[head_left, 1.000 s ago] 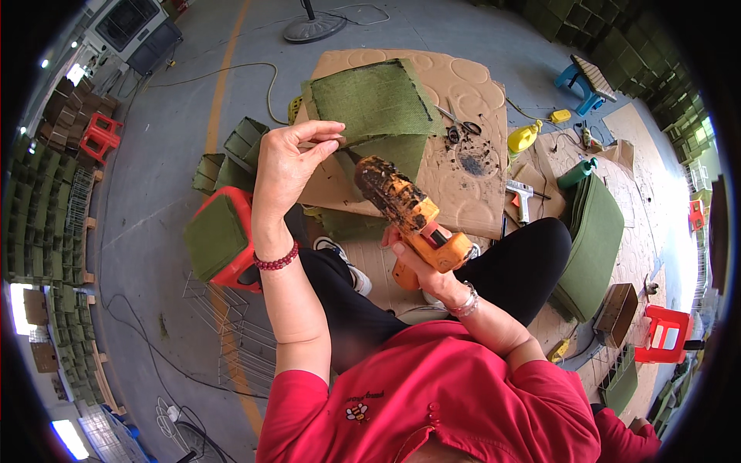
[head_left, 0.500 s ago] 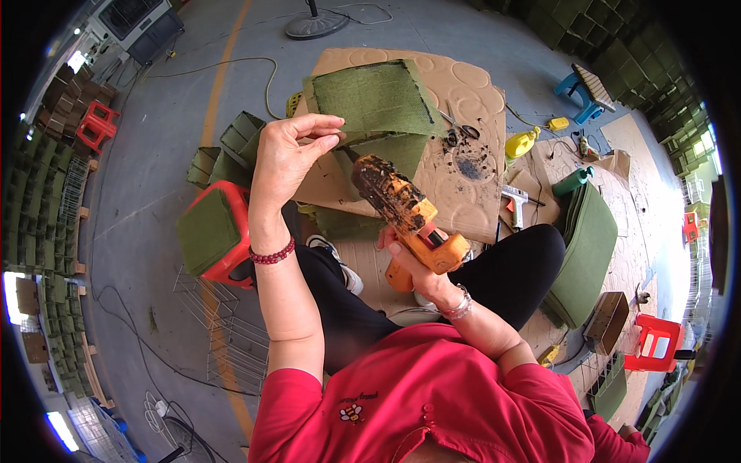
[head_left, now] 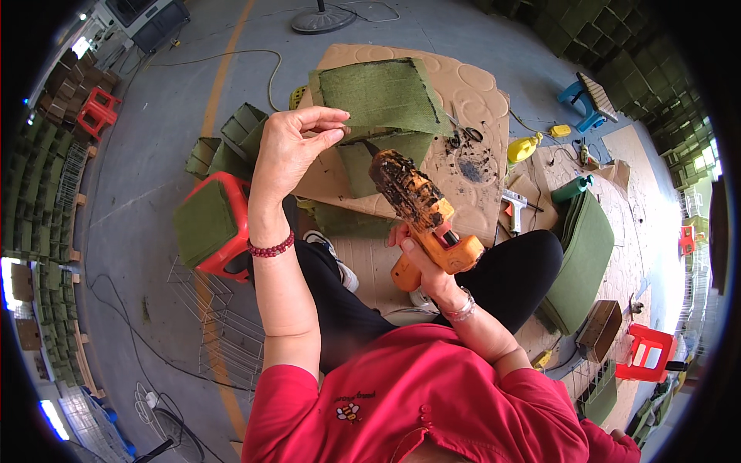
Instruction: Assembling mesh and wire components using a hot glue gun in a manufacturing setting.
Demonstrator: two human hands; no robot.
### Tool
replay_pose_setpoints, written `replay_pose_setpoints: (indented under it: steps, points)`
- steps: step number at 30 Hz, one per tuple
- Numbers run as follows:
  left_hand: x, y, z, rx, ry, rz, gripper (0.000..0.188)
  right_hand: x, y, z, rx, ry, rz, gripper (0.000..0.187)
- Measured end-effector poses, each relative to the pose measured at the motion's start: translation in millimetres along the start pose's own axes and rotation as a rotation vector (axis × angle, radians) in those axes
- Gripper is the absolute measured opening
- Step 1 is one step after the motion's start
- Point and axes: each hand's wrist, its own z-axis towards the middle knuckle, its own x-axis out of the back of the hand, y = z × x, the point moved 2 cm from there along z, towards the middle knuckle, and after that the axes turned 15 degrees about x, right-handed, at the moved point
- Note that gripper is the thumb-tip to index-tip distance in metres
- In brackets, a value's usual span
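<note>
My right hand (head_left: 424, 266) is wrapped round an orange glue gun (head_left: 413, 197), whose front is caked with dark residue. Its nozzle points up and left toward the lower edge of a green felt piece (head_left: 374, 92). That piece has dark lines along its edges and stands over a cardboard sheet. My left hand (head_left: 297, 147) has thumb and fingertips pinched at the felt's near left corner; the exact grip is partly hidden by the fingers. More green felt (head_left: 378, 166) hangs below the upper panel, just beyond the nozzle.
Scissors (head_left: 467, 137) and dark crumbs lie on the cardboard (head_left: 482, 92). A red stool (head_left: 241, 224) with felt sheets stands left, near green felt boxes (head_left: 245, 131). At right are a white glue gun (head_left: 515, 208), a yellow bottle (head_left: 525, 147), a green bottle (head_left: 571, 187) and stacked felt (head_left: 583, 255).
The glue gun and my right hand have shifted slightly right and down. My left hand stays pinched at the felt's edge, and the whole view has moved a little.
</note>
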Motion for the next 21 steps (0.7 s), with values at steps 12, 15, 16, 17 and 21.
replay_pose_setpoints:
  steps: [12, 15, 16, 17, 21]
  points:
    - [0.3, -3.3, 1.3, 0.004, -0.001, -0.012, 0.019, 6.6, -5.0, 0.5, 0.018, -0.019, -0.044, 0.010]
    - [0.1, -3.5, 1.0, 0.011, -0.001, -0.022, 0.020, 7.5, -9.1, 2.6, 0.021, -0.006, -0.038, 0.011]
    - [0.1, -3.8, 0.9, 0.015, -0.001, -0.019, 0.020, 7.3, -10.9, 3.6, 0.023, -0.005, -0.041, 0.011]
    - [0.2, -4.0, 1.0, 0.020, -0.002, -0.015, 0.020, 7.4, -11.0, 3.8, 0.023, -0.006, -0.042, 0.011]
    - [-0.4, -3.8, 2.1, 0.027, -0.010, -0.020, 0.020, 11.2, -8.6, 1.5, 0.038, 0.004, -0.028, 0.013]
